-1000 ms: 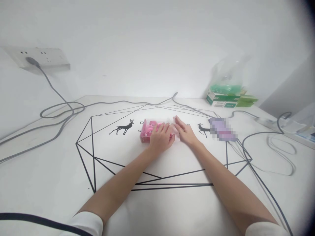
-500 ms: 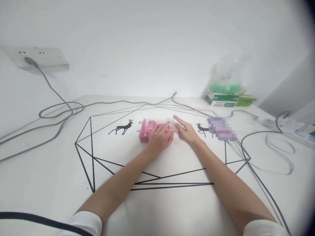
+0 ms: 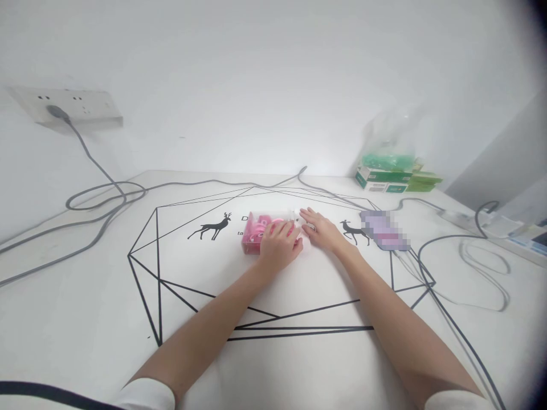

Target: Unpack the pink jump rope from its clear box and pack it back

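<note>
A clear plastic box lies on the white table, with pink items inside, some of them rounded. My left hand rests over the right part of the box, its fingers bent across the top and the thumb at the near right side, holding it. Just beyond the box's right end is my right hand, fingers stretched out and apart. Its fingertips are at or near that end; whether they touch it I cannot tell. The left hand covers much of the contents.
A blurred-out phone-like object lies right of my right hand. At the back right, green-and-white boxes stand under a clear bag. Grey cables run along the back and both sides. A wall socket is at left.
My right fingers have drawn together a little and lowered beside the box's right end. The left hand stays on the box. The whole view has shifted slightly.
</note>
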Demonstrator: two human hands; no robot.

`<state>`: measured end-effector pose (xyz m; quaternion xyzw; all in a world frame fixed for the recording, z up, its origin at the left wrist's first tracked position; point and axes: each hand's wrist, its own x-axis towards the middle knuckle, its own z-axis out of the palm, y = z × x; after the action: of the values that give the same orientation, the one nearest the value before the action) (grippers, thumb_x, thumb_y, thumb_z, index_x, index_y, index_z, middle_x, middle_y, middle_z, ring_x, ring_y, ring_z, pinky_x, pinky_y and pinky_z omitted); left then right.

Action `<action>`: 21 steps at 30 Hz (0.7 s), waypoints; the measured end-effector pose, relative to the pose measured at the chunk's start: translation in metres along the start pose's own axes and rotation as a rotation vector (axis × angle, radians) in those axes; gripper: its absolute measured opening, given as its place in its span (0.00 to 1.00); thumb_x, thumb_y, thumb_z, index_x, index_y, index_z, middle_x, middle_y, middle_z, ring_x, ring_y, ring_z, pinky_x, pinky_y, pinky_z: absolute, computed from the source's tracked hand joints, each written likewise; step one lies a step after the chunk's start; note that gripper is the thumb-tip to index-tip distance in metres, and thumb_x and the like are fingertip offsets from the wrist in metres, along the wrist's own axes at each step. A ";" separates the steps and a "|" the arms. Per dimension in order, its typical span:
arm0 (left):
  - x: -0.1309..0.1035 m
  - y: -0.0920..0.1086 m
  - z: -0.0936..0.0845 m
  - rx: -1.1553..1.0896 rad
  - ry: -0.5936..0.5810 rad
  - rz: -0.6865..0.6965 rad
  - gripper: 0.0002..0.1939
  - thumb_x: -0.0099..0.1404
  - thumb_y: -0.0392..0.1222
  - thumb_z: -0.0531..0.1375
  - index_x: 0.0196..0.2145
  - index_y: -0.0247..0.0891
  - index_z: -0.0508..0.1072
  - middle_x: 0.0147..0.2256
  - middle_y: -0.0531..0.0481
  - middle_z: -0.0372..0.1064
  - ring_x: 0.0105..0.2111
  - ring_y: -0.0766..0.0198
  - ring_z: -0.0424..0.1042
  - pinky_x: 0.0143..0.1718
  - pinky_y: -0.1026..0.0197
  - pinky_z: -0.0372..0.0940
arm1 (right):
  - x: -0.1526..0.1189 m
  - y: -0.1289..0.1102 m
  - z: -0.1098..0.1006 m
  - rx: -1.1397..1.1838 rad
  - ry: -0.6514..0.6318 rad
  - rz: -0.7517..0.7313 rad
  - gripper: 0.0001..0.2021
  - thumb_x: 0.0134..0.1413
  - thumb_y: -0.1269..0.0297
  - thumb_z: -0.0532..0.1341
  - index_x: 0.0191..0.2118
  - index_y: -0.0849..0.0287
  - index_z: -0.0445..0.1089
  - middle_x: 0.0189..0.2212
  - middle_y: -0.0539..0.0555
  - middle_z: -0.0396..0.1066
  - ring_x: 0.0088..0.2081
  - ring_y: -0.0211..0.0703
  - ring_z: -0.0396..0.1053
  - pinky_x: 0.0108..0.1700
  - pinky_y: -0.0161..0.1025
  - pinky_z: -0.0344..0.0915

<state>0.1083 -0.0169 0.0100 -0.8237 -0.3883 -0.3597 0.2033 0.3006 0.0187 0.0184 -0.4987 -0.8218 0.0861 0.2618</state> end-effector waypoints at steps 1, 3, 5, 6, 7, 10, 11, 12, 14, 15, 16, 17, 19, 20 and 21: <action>0.000 0.000 0.001 -0.001 -0.001 0.003 0.09 0.67 0.40 0.56 0.42 0.39 0.74 0.47 0.46 0.75 0.48 0.54 0.72 0.52 0.48 0.63 | 0.004 0.001 -0.001 -0.022 -0.008 0.003 0.25 0.63 0.64 0.53 0.65 0.57 0.60 0.66 0.56 0.57 0.69 0.50 0.49 0.68 0.55 0.49; 0.001 0.000 0.001 -0.004 -0.001 0.006 0.09 0.67 0.39 0.56 0.42 0.39 0.74 0.47 0.46 0.75 0.48 0.53 0.72 0.52 0.48 0.63 | 0.014 0.001 -0.001 -0.033 -0.050 0.004 0.27 0.63 0.64 0.53 0.66 0.58 0.58 0.67 0.56 0.55 0.69 0.51 0.48 0.67 0.53 0.51; 0.001 0.000 0.002 -0.008 0.000 0.009 0.09 0.66 0.39 0.56 0.41 0.39 0.74 0.48 0.46 0.75 0.48 0.53 0.72 0.52 0.47 0.63 | 0.025 0.003 -0.001 -0.038 -0.070 0.028 0.28 0.61 0.66 0.53 0.67 0.59 0.56 0.67 0.56 0.55 0.69 0.53 0.48 0.67 0.54 0.51; 0.001 0.000 0.002 -0.010 0.001 0.008 0.09 0.66 0.39 0.56 0.41 0.39 0.74 0.47 0.46 0.75 0.48 0.53 0.72 0.52 0.47 0.63 | 0.029 0.003 0.000 -0.034 -0.077 0.051 0.29 0.61 0.67 0.53 0.67 0.58 0.56 0.67 0.54 0.54 0.69 0.53 0.48 0.67 0.54 0.52; 0.001 0.000 0.003 -0.012 0.004 0.006 0.09 0.66 0.39 0.56 0.41 0.39 0.74 0.47 0.46 0.75 0.48 0.53 0.72 0.52 0.47 0.63 | 0.033 0.004 0.001 -0.027 -0.085 0.062 0.29 0.60 0.67 0.54 0.67 0.56 0.56 0.67 0.53 0.54 0.69 0.53 0.49 0.67 0.54 0.52; 0.000 -0.001 0.004 -0.014 0.015 0.002 0.09 0.66 0.40 0.57 0.41 0.40 0.75 0.47 0.46 0.76 0.48 0.53 0.72 0.53 0.46 0.63 | 0.043 0.005 0.003 0.001 -0.108 0.024 0.29 0.59 0.66 0.55 0.67 0.54 0.56 0.68 0.51 0.53 0.68 0.52 0.52 0.66 0.52 0.54; 0.000 -0.001 0.004 -0.012 0.016 0.001 0.09 0.66 0.40 0.57 0.41 0.40 0.75 0.47 0.46 0.76 0.49 0.53 0.72 0.53 0.46 0.63 | 0.045 0.005 0.004 0.006 -0.116 -0.008 0.30 0.59 0.67 0.55 0.67 0.54 0.56 0.68 0.51 0.51 0.68 0.51 0.52 0.66 0.51 0.55; 0.000 -0.001 0.005 -0.011 0.013 -0.001 0.09 0.66 0.40 0.57 0.41 0.40 0.75 0.48 0.46 0.75 0.49 0.52 0.72 0.54 0.46 0.63 | 0.047 0.005 0.004 0.005 -0.121 -0.034 0.30 0.58 0.68 0.54 0.67 0.53 0.56 0.69 0.50 0.50 0.68 0.50 0.52 0.66 0.51 0.56; 0.000 -0.001 0.004 -0.007 0.003 -0.007 0.09 0.65 0.41 0.58 0.41 0.41 0.75 0.49 0.46 0.75 0.49 0.52 0.72 0.54 0.46 0.63 | 0.050 0.005 0.005 -0.016 -0.133 -0.057 0.30 0.58 0.70 0.54 0.66 0.53 0.58 0.68 0.51 0.54 0.68 0.50 0.52 0.64 0.51 0.57; 0.000 -0.001 0.004 -0.006 -0.002 -0.010 0.08 0.65 0.41 0.58 0.41 0.41 0.75 0.50 0.46 0.74 0.49 0.52 0.72 0.54 0.45 0.63 | 0.051 0.005 0.005 -0.036 -0.134 -0.057 0.29 0.58 0.70 0.54 0.65 0.53 0.59 0.66 0.52 0.58 0.67 0.51 0.53 0.64 0.51 0.58; 0.000 -0.001 0.004 -0.006 -0.007 -0.012 0.08 0.65 0.41 0.58 0.40 0.41 0.76 0.50 0.46 0.74 0.49 0.52 0.72 0.54 0.45 0.63 | 0.051 0.005 0.005 -0.061 -0.129 -0.056 0.28 0.58 0.70 0.54 0.65 0.54 0.60 0.64 0.54 0.61 0.67 0.52 0.54 0.63 0.52 0.58; 0.000 -0.001 0.003 -0.007 -0.010 -0.013 0.08 0.65 0.41 0.57 0.40 0.41 0.76 0.49 0.46 0.74 0.49 0.52 0.72 0.54 0.46 0.63 | 0.051 0.006 0.005 -0.089 -0.118 -0.065 0.27 0.58 0.70 0.55 0.64 0.55 0.61 0.62 0.55 0.63 0.66 0.53 0.55 0.63 0.52 0.58; 0.000 -0.001 0.003 -0.013 -0.014 -0.014 0.08 0.66 0.41 0.57 0.40 0.40 0.75 0.49 0.46 0.75 0.49 0.52 0.72 0.54 0.46 0.63 | 0.051 0.007 0.004 -0.138 -0.083 -0.118 0.26 0.57 0.70 0.55 0.62 0.58 0.64 0.64 0.56 0.61 0.66 0.54 0.55 0.64 0.53 0.56; 0.000 -0.001 0.003 -0.016 -0.015 -0.017 0.09 0.66 0.41 0.57 0.40 0.40 0.75 0.48 0.46 0.75 0.49 0.53 0.72 0.54 0.46 0.62 | 0.050 0.008 0.004 -0.155 -0.066 -0.152 0.25 0.57 0.70 0.55 0.61 0.59 0.65 0.65 0.56 0.59 0.66 0.54 0.55 0.65 0.53 0.56; 0.000 -0.001 0.003 -0.018 -0.018 -0.019 0.09 0.66 0.41 0.57 0.41 0.41 0.75 0.48 0.46 0.75 0.49 0.52 0.72 0.54 0.46 0.62 | 0.050 0.009 0.003 -0.164 -0.058 -0.184 0.24 0.57 0.70 0.56 0.60 0.60 0.66 0.67 0.56 0.55 0.66 0.54 0.55 0.65 0.52 0.55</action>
<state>0.1091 -0.0144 0.0079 -0.8250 -0.3944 -0.3579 0.1891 0.2875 0.0666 0.0298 -0.4383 -0.8756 0.0085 0.2029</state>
